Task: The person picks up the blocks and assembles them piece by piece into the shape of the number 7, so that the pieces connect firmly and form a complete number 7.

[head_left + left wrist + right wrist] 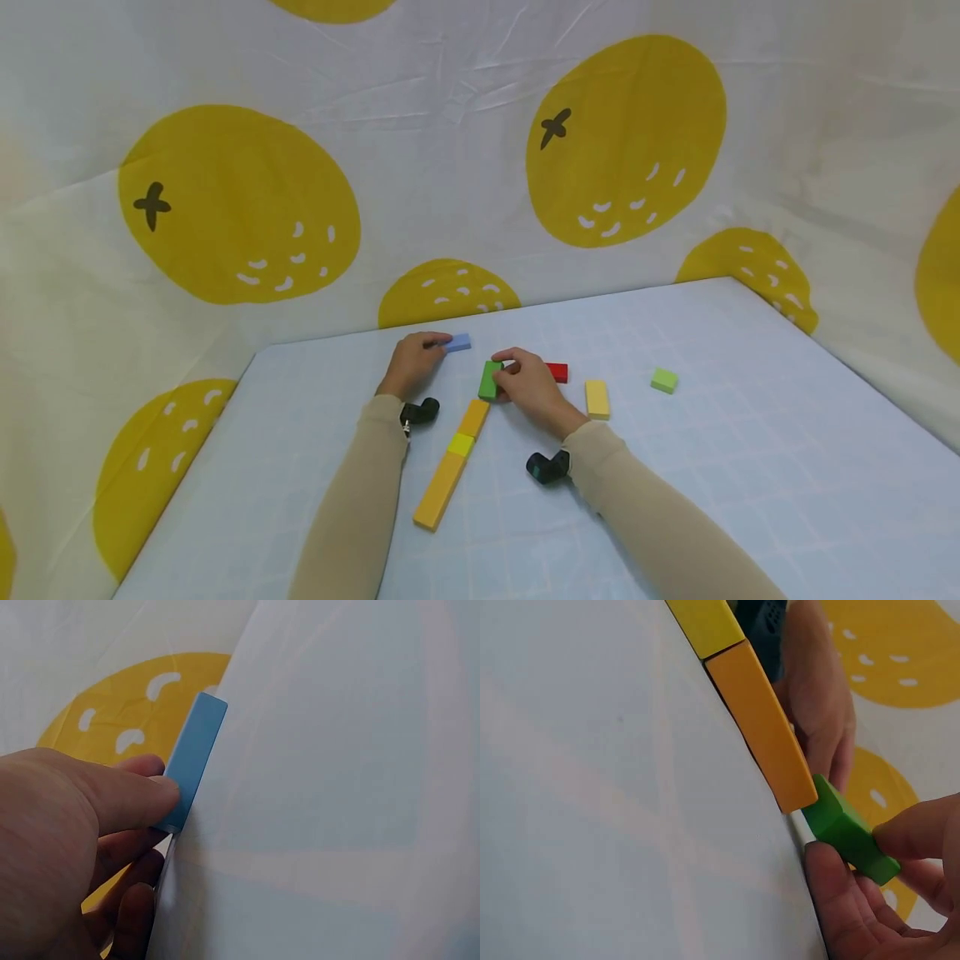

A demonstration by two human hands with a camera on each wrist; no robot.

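My left hand point(411, 364) pinches a blue block point(459, 342) at one end, near the table's far edge. In the left wrist view the thumb presses on the face of this block point(196, 754). Closer to the middle, my right hand point(534, 392) holds a green block point(489, 380) between thumb and fingers. The green block point(847, 825) is at the far end of a line of blocks, by an orange block point(761, 724). A small yellow block point(461, 445) and a longer orange piece point(439, 492) continue that line toward me.
Partly behind the right hand lies a red block point(558, 372). To its right are a pale yellow block point(597, 399) and a light green block point(663, 381). A pale blue checked cloth point(750, 467) covers the table. Fruit-patterned fabric point(442, 183) hangs behind it.
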